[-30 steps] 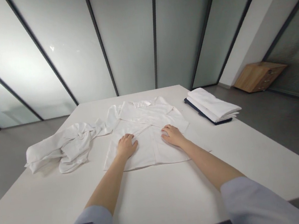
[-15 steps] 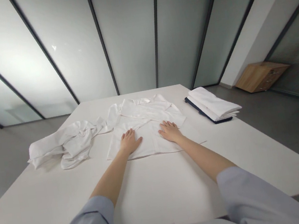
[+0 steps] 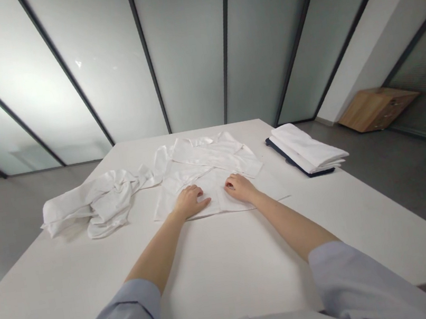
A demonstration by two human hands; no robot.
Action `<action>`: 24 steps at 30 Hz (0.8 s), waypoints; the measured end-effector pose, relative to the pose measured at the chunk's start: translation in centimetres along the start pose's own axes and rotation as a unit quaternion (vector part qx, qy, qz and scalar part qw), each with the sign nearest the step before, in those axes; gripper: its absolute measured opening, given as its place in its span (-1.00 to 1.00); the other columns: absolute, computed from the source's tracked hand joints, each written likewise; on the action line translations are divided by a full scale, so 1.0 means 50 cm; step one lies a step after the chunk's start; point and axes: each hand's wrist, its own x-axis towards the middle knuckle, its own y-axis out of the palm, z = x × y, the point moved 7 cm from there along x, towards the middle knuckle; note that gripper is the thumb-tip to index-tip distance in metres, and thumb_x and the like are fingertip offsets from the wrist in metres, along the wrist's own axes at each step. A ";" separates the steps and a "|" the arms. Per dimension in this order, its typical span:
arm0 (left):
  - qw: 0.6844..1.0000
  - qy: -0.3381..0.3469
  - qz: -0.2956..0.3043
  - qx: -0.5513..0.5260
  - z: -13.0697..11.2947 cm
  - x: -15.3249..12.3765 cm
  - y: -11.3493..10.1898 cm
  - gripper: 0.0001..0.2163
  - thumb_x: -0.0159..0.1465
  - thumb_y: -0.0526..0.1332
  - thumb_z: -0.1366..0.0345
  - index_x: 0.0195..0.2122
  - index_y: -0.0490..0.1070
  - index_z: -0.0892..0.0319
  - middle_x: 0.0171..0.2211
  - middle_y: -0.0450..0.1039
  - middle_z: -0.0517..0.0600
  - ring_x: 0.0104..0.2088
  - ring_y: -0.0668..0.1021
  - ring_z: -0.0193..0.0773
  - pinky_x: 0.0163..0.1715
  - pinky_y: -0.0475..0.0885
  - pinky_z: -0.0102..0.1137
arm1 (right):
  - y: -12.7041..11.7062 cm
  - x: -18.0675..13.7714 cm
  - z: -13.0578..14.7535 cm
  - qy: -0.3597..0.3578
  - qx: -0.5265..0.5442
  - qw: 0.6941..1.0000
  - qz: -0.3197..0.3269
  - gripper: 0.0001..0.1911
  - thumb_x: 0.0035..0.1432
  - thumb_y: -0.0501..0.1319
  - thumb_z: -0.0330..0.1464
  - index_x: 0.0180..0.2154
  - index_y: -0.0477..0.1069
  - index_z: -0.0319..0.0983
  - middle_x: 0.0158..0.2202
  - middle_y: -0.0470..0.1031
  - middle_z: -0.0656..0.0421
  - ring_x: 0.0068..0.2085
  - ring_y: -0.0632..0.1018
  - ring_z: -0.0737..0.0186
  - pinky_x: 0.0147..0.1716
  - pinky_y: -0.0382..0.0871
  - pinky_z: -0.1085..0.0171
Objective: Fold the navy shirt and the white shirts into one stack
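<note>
A white shirt (image 3: 216,177) lies spread on the table, its collar at the far end and its sleeves folded across the upper part. My left hand (image 3: 192,201) rests on the lower left of the shirt, fingers bent and thumb held apart. On the lower right, my right hand (image 3: 241,188) touches the cloth with loosely curled fingers, a small gap showing by the thumb. No cloth is visibly gripped in either hand. The fingertips are partly hidden behind the knuckles.
A crumpled white garment (image 3: 101,200) lies to the left, reaching the shirt's left side. On the right, folded white cloths (image 3: 307,146) sit on a dark navy piece (image 3: 298,166). The white table (image 3: 228,264) has frosted glass panels behind it. A wooden cabinet (image 3: 375,108) stands on the floor.
Both hands have gone from flat to curled and moved slightly closer together. The shirt's near hem sits a little farther away. The view has shifted slightly.
</note>
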 end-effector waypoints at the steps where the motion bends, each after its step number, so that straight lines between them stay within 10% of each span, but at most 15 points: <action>1: 1.000 0.002 0.002 0.003 -0.004 -0.001 -0.001 -0.66 0.22 0.15 -0.03 -0.22 0.47 0.13 -0.21 0.50 0.05 -0.13 0.52 -0.12 -0.08 0.37 -0.29 | 0.000 0.000 0.003 -0.005 -0.003 1.000 0.002 -0.81 0.24 0.12 -0.34 -0.23 0.48 -0.25 -0.17 0.47 0.08 -0.11 0.44 0.19 -0.10 0.24 0.31; 10: 0.996 0.049 0.078 0.012 -0.026 -0.018 0.029 -0.15 -0.06 0.28 -0.28 0.18 0.28 0.12 0.27 0.17 0.15 0.24 0.25 0.04 0.22 0.12 -0.17 | 0.006 0.000 0.005 -0.019 0.002 1.000 0.002 -0.81 0.22 0.16 -0.31 -0.18 0.47 -0.24 -0.08 0.44 0.06 -0.02 0.40 0.16 -0.01 0.19 0.27; 24: 0.991 0.129 0.032 0.036 -0.106 -0.011 0.026 -0.85 0.24 0.14 0.27 -0.30 0.49 0.14 -0.26 0.51 0.02 -0.19 0.52 -0.19 -0.13 0.38 -0.33 | -0.005 -0.003 0.046 -0.125 0.086 0.988 -0.021 -0.73 0.22 0.16 -0.26 -0.47 0.40 -0.26 -0.42 0.45 0.14 -0.36 0.40 0.26 -0.31 0.17 0.30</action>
